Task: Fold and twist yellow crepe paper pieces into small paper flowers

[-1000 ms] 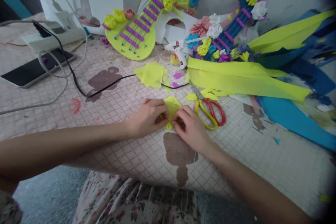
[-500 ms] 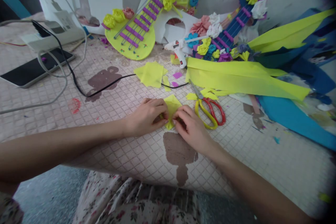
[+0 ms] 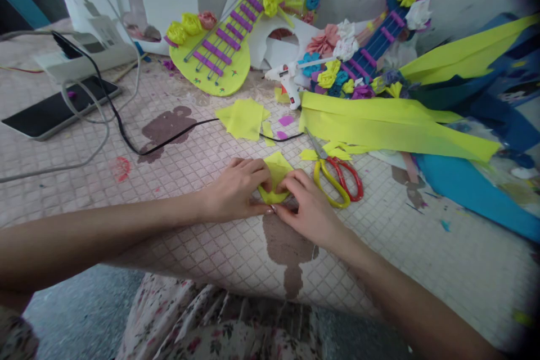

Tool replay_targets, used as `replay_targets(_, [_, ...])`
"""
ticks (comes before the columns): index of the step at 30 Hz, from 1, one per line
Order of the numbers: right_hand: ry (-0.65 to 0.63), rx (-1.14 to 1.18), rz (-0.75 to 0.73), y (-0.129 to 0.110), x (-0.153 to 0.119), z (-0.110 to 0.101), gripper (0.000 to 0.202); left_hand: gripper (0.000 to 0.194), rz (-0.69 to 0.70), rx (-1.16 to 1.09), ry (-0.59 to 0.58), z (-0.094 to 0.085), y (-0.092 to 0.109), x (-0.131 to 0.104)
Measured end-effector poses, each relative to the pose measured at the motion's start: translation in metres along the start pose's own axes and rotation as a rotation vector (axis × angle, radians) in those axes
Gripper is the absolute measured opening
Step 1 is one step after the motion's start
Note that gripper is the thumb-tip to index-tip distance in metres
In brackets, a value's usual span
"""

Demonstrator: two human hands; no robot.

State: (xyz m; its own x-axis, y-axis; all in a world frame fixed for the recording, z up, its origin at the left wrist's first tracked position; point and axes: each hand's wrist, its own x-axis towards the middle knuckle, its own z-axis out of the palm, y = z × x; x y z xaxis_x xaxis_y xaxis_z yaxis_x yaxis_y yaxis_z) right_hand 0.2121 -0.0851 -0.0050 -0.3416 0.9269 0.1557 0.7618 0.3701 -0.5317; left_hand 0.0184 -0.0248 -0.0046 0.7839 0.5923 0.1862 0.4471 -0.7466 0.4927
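A small piece of yellow crepe paper lies on the patterned cloth, its near edge bent up between my hands. My left hand grips its left side, fingertips curled on the paper and thumb below the near edge. From the right, my right hand pinches the same piece, its thumb tip meeting the left thumb. Just right of that hand rest scissors with one yellow and one red handle. Farther back sits a small stack of yellow paper squares.
A white glue gun stands behind, near long yellow paper strips. Paper-flowered model instruments, one a yellow guitar, lean at the back. Left are a phone, a power strip and a black cable. Blue paper lies right.
The paper's near edge has gone from a pinched point to a wider, upturned fold. Both thumbs have moved down toward me and come together below it.
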Motion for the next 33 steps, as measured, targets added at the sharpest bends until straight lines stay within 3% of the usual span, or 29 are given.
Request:
replay_targets(5, [-0.003, 0.036, 0.017, -0.0002, 0.0001, -0.0023, 0.025, 0.039, -0.004, -0.031, -0.037, -0.0037, -0.0014, 0.0014])
replay_targets(15, [0.003, 0.089, 0.045, 0.0027, 0.0030, -0.0035, 0.012, 0.008, -0.027, -0.122, -0.010, -0.0035, -0.0054, 0.0025])
replay_targets(33, [0.046, 0.036, 0.064, 0.0009, 0.0032, 0.0020, 0.011, 0.003, -0.079, -0.083, 0.041, 0.0015, 0.0011, 0.0049])
